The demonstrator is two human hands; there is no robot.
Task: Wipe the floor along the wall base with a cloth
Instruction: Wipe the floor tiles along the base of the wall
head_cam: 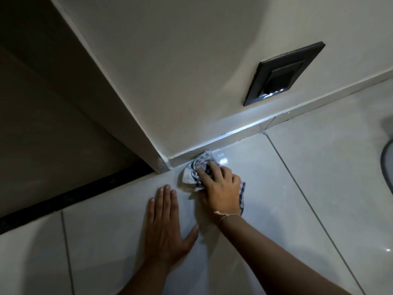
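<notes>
Cloth [192, 173] partly hidden under the right hand [220, 189] — dark curved object [386, 167] cut off at the right edge.

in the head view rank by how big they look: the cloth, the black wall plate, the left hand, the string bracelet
1. black wall plate
2. left hand, nearer the camera, so real size unsure
3. cloth, partly hidden under the right hand
4. string bracelet

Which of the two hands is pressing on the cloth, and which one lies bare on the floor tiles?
The right hand presses the checked cloth against the skirting at the wall corner. The left hand lies flat on the floor tile, holding nothing.
</notes>
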